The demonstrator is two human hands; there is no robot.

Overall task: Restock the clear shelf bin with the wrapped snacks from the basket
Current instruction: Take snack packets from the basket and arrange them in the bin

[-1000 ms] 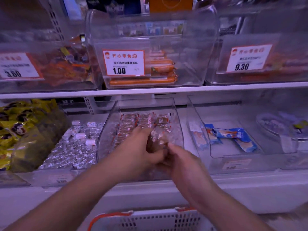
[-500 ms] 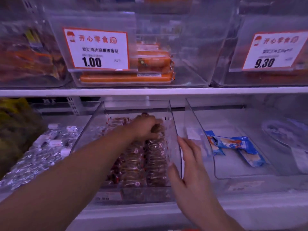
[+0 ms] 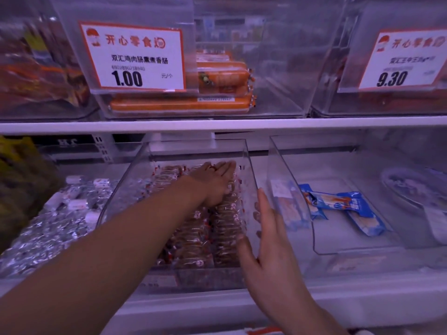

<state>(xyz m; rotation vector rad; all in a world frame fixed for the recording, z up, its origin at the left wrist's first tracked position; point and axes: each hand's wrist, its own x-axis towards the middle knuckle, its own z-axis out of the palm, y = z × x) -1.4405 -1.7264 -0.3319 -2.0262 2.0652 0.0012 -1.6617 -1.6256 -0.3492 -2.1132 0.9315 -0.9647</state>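
**Both hands at the clear bin on the lower shelf**

The clear shelf bin (image 3: 145, 170) is seen in the middle of the lower shelf (image 3: 217, 303), tilted so that its open top faces the camera. It is filled with rows of wrapped snacks (image 3: 193, 238), brownish pieces in clear wrappers with red and white marks, packed from the front wall to the back.

The left hand (image 3: 215, 182) is reached deep into the bin, palm down, with the fingers stretched out and laid flat on the snacks near the back; nothing is seen gripped in it. The right hand (image 3: 268, 240) is placed against the bin's right wall near the front corner, fingers straight and pointing upward along the clear plastic, the thumb set on the inner side of the wall. Both hands are thus held apart from each other and uncurled.

To the left, a tray of silver-foil sweets (image 3: 48, 228) is seen, and beyond it yellow bags (image 3: 17, 165). To the right, another clear bin (image 3: 290, 180) is seen holding a few blue packets (image 3: 348, 204). On the upper shelf (image 3: 217, 124), orange sausages (image 3: 181, 103) lie in a clear bin behind a price card (image 3: 135, 56) marked 1.00; a second card (image 3: 406, 59) marked 9.30 is fixed farther right. A sliver of the basket (image 3: 263, 331), white with a red edge, is visible at the bottom.
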